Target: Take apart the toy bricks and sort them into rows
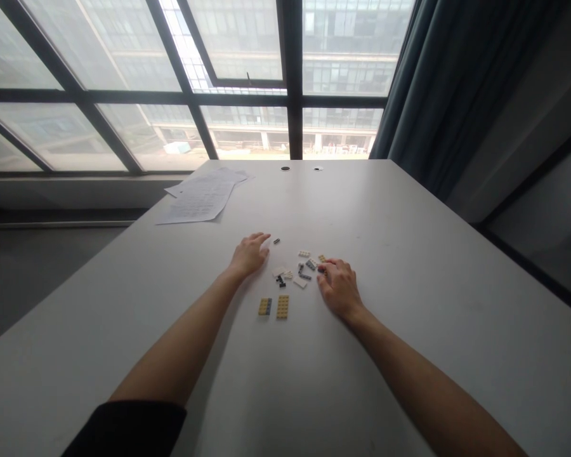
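Observation:
My left hand rests on the table with its index finger stretched out and the thumb apart, holding nothing. Just beyond its fingertips lies a small dark brick. To the right, my right hand has its fingers bent, thumb and index closed around a small dark grey brick, partly hidden. Near these fingers is a small yellow piece. Between the hands lie a white studded plate, grey pieces, white flat tiles and black pieces. Nearer me are a yellow plate and a yellow-and-blue plate, side by side.
The pieces lie on a wide white table. Printed sheets of paper are at its far left edge. Two round cable holes sit near the back edge. Windows stand behind, and a dark curtain hangs at the right.

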Motion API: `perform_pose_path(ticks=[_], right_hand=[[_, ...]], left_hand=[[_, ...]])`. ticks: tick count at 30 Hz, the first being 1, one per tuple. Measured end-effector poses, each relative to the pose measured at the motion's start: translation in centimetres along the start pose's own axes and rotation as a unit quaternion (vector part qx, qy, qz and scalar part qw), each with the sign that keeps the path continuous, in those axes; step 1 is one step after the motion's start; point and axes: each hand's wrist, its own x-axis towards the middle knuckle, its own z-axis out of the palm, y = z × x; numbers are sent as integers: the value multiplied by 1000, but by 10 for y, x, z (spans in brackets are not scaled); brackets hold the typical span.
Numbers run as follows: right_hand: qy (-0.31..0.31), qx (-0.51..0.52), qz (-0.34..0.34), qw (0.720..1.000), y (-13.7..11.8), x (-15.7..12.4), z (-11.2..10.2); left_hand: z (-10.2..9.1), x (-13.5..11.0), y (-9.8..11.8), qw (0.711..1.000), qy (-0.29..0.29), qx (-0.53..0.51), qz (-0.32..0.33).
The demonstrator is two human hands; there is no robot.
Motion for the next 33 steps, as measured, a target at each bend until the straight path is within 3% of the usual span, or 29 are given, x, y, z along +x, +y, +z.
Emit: perform_pose_path(ticks=[6,13,17,21,26,33], right_hand=[[2,-14,-13,1000,-1,-2,1],[-15,-51,-82,995,-7,-4,-1],[-14,-54,-80,995,-5,-4,-2],[-14,-49,-90,995,-5,-4,-3],[-32,-51,-115,991,-14,14,-5],[-126,-134,-246,952,-22,51,-2]], left_hand=[[17,9,15,996,-47,14,78],[4,-4,26,992,-13,-7,129],[-9,-29,43,991,32,-50,119],[-19,-73,63,983,54,-107,136],[-18,-124,70,952,94,-257,139],[-10,-138,67,939,141,-296,103]])
